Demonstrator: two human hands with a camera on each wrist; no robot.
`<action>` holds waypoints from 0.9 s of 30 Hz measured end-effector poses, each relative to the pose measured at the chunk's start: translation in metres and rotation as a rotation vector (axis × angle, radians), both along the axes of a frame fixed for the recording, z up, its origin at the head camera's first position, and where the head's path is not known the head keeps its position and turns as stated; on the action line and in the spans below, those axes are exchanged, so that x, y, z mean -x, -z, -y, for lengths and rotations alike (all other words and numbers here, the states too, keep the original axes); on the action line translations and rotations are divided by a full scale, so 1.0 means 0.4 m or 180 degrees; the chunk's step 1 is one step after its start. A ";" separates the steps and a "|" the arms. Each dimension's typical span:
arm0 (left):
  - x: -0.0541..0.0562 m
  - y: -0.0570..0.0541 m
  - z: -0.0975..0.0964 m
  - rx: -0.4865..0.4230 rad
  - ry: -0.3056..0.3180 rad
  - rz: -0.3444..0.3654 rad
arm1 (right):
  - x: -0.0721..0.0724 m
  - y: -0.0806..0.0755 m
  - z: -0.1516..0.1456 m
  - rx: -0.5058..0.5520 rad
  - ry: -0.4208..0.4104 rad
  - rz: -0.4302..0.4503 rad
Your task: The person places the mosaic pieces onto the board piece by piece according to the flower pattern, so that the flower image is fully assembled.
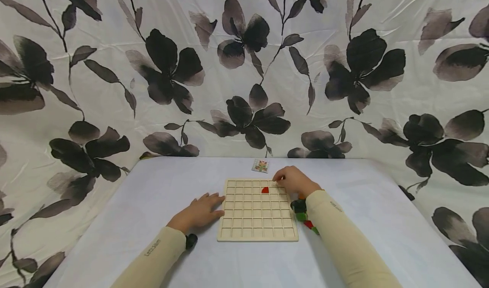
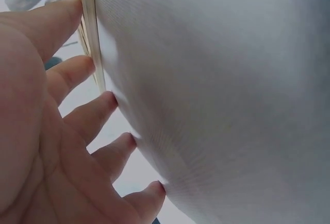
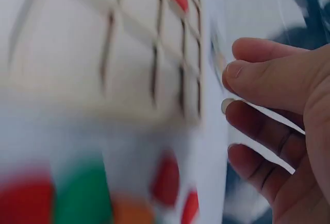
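Observation:
A pale wooden grid board (image 1: 257, 213) lies on the table, with one red rounded piece (image 1: 265, 190) in a cell of its upper part. My left hand (image 1: 202, 211) rests at the board's left side, fingers spread. In the left wrist view, the thumb and index fingertip touch the board's edge (image 2: 88, 18). Over the board's upper right corner hovers my right hand (image 1: 294, 180). Its thumb and index finger (image 3: 263, 80) are close together in the right wrist view, and no piece shows between them.
Green (image 1: 301, 216), red (image 1: 308, 224) and orange pieces lie along the board's right side, partly hidden by the right forearm. A small patterned card (image 1: 260, 166) lies beyond the board near the table's far edge. A floral cloth (image 1: 244, 76) hangs behind.

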State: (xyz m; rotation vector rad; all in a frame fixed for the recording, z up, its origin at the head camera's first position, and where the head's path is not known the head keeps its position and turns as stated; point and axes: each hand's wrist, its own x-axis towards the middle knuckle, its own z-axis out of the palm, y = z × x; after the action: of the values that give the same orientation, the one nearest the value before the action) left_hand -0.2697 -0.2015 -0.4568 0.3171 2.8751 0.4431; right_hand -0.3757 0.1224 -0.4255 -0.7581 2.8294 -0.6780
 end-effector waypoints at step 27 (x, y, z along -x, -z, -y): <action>-0.010 -0.007 0.004 -0.0074 0.0054 0.0043 | 0.011 0.040 -0.141 -0.0409 0.1255 0.0359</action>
State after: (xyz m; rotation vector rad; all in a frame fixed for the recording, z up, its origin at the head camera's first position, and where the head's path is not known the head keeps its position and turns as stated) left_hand -0.2657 -0.2030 -0.4539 0.3408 2.8538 0.4741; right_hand -0.3799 0.1786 -0.4416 -0.1345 2.9046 -0.5566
